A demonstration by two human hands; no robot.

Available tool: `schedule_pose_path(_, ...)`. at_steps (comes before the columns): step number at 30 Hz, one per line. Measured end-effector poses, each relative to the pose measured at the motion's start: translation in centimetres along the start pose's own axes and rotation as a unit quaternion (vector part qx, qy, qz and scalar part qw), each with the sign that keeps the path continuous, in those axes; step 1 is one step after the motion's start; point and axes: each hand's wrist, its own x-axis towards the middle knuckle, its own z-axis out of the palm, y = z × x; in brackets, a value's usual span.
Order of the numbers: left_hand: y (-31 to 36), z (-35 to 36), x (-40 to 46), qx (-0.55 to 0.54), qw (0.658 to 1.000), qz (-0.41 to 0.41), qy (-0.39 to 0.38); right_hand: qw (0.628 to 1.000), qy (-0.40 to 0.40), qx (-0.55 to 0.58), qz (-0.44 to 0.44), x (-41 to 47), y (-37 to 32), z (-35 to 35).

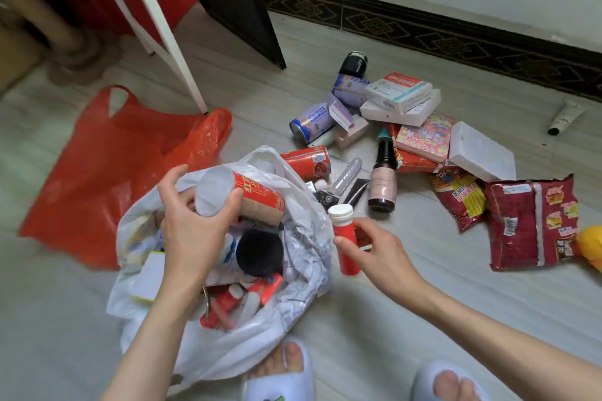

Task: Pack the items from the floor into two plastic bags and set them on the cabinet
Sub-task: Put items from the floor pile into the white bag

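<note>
Over crinkled white plastic bag, left hand fingers gripping red cylindrical can, right hand pinching slim red tube

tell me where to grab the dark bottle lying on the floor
Grip the dark bottle round its wide body, coming from above. It lies on its side with the teal cap end pointing away, and the body is the broadest bare part. A red snack bag crowds the neck.
</note>
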Motion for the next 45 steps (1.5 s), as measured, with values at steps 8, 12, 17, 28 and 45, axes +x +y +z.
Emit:
schedule_pose_path(8,-4.2,-6.4,1.4,0.160,0.985,-0.063,-0.028,0.992,-0.109,-0.066,-0.025,2.4,-3.6,6.8)
schedule_pose_path(12,-6.4,-7.5,1.3,0.231,0.964,-0.082,-0.100,0.990,-0.111,-0.090,-0.019,2.8,-5.3,10.8)
schedule_pose_path(17,-7.3,-7.9,1.6,0.240,0.958,-0.106,-0.114,0.992,-0.096,-0.083,0.000,2.6,-6.8,14.4)
schedule_pose_path(28,-8.5,-5.5,1.7,0.291,0.934,-0.107,-0.180,0.988,-0.122,-0.088,-0.042,2.4,-7.3,15.3)
schedule_pose_path(45,-8.7,-2.6,-2.1,0.358,0.923,-0.017,-0.142,0.936,-0.073,-0.282,-0.198,1.9,-2.4,6.6)
